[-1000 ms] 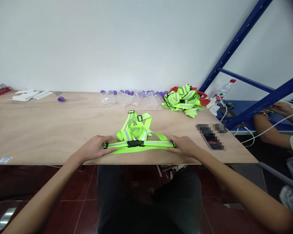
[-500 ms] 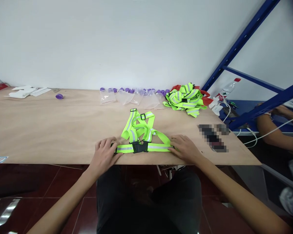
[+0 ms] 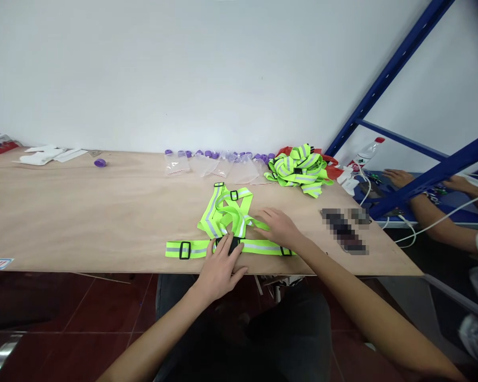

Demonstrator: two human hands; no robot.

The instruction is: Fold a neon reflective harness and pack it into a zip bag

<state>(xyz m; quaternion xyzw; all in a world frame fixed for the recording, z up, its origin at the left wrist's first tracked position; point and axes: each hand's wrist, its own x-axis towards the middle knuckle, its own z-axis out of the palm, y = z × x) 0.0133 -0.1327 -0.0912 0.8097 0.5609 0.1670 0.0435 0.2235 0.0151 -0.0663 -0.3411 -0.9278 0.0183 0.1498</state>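
Wooden surface (image 3: 103,212) holds clear bags (image 3: 242,172) with purple caps (image 3: 100,163) nearby, contents unclear; reflective harness (image 3: 211,215) near front edge, left hand (image 3: 218,270) fingers spread on buckle (image 3: 235,245), right hand (image 3: 281,229) fingers at strap, grip unclear.

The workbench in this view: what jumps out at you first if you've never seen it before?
Most likely the bright green reflective harness near the front edge of the workbench, with the left hand over its black buckle and the right hand at its straps. Next, a tangled heap of similar green straps at the back right, against the wall, and the big blue metal frame slanting up beside it.
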